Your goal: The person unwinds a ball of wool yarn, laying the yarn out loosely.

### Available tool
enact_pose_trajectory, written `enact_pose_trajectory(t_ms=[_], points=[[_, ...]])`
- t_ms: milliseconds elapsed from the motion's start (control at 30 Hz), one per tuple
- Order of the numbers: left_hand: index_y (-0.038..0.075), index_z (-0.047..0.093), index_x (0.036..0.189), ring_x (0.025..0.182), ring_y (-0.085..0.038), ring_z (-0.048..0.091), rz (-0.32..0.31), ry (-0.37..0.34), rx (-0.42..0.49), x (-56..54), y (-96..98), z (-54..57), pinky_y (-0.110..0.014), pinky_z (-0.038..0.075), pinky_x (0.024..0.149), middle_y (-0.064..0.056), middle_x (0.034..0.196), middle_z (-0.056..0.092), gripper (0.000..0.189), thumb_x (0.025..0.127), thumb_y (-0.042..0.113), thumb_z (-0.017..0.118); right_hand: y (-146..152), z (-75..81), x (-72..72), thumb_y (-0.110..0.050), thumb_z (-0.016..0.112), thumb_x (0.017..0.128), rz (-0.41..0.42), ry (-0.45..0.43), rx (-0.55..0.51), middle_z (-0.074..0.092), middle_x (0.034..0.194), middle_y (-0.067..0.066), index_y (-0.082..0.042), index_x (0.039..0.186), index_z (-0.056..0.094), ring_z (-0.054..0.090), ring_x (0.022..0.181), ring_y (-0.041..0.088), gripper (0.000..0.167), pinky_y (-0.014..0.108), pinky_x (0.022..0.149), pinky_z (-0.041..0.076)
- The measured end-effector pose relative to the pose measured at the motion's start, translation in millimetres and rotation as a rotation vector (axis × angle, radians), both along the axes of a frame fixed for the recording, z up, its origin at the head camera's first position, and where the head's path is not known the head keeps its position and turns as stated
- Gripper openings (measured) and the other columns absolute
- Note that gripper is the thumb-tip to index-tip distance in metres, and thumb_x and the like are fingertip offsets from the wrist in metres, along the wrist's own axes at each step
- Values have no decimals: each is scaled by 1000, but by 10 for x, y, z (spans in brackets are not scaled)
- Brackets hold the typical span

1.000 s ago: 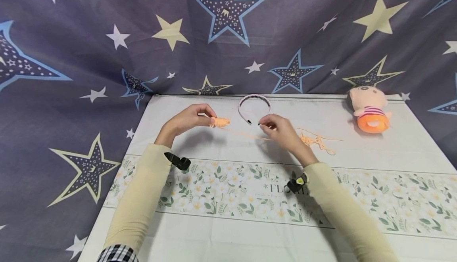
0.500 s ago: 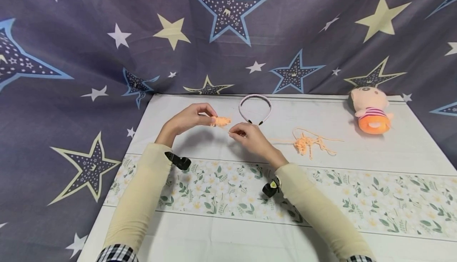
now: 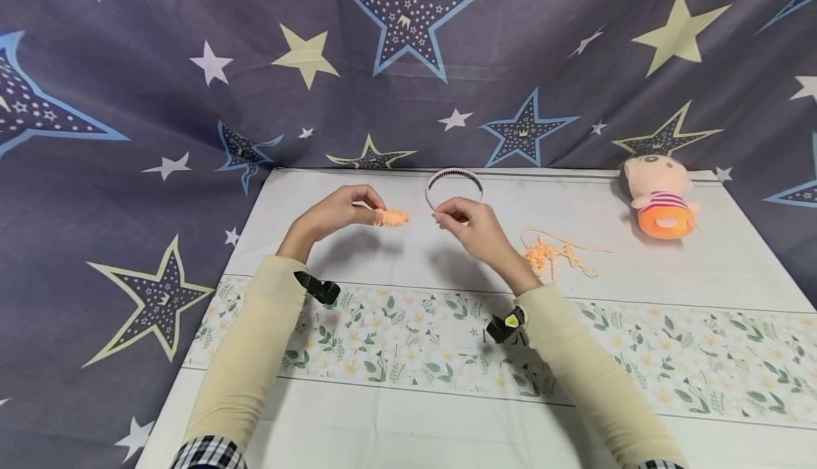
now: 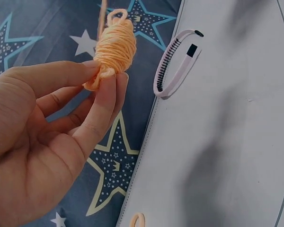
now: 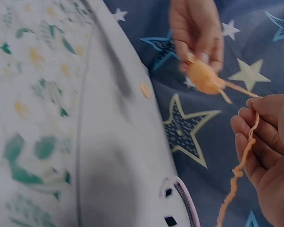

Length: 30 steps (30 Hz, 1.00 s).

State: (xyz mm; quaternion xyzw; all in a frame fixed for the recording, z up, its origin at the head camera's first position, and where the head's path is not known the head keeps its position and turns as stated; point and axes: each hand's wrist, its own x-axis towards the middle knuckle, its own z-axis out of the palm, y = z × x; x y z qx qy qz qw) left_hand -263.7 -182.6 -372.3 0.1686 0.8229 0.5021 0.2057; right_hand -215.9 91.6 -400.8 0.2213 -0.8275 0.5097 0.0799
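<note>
Orange yarn bundle (image 4: 116, 49) pinched in L hand (image 3: 338, 213) grip; its strand (image 5: 231, 191) pinched in R hand (image 3: 477, 229) grip; yarn tangle (image 3: 542, 254) seen on surface (image 3: 357, 426).

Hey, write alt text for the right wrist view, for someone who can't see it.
The right hand pinches a strand of orange yarn that runs to a small wound bundle held by the left hand. Part of a pale headband shows on a white table beside a dark star-patterned cloth.
</note>
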Motion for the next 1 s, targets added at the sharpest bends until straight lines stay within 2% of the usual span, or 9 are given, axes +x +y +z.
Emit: enact_pose_trajectory(t_ms=[200,367,433,567,667,733,800,900,1000], points=[[4,63,102,94,-22,59,4,-6,-6,-2,-21,-15,-31,47,83,-9,100,62,17,86,10,67,295,2,-41,-19,65,92,-82,22,-8,70,85,9,-7,95,70,61,75,11,13,22,64,49],[6,64,100,93,-23,60,26,-4,-13,0,-41,-19,-32,47,82,-9,100,63,15,86,9,67,583,-19,-20,-21,64,92,-158,-3,-27,70,85,13,-5,96,70,60,70,4,18,17,57,47],[6,64,101,94,-22,59,32,-4,-22,0,-52,-16,-31,47,83,-9,100,63,16,86,10,68,694,15,18,-17,64,93,-183,-2,-33,69,84,17,-1,97,69,58,67,0,18,15,55,45],[3,64,103,95,-21,57,34,-19,-37,85,-35,126,-30,47,84,-9,101,64,18,86,8,68,893,161,141,-6,62,92,-236,37,-30,67,83,24,8,96,67,54,65,-6,15,11,56,43],[0,63,104,96,-21,57,30,-28,-45,157,-14,236,-30,46,84,-10,100,64,19,86,6,67,1113,137,150,-5,62,92,-301,51,-25,67,84,25,8,96,67,57,66,-4,15,9,58,43],[-1,63,104,94,-21,57,28,-25,-44,160,-24,234,-29,46,83,-10,100,64,19,87,5,66,1294,54,115,-9,63,92,-352,45,-24,68,84,20,5,96,68,60,67,1,16,10,58,44],[-2,62,104,94,-21,57,26,-21,-43,153,-36,221,-30,46,83,-10,100,63,19,87,5,65,1479,-18,93,-16,63,93,-406,34,-17,68,82,10,2,97,69,62,69,6,19,11,59,44],[-2,62,105,94,-22,58,27,-18,-44,95,-77,135,-30,46,84,-11,100,62,19,88,5,65,1705,-30,132,-24,63,93,-482,20,16,66,80,-9,-1,99,69,62,71,5,24,11,62,43],[-1,62,105,94,-22,58,33,-20,-42,32,-121,29,-31,46,84,-11,101,62,19,88,6,65,1903,-17,187,-28,61,94,-552,2,42,60,78,-24,-2,102,68,58,72,-2,28,11,65,42]])
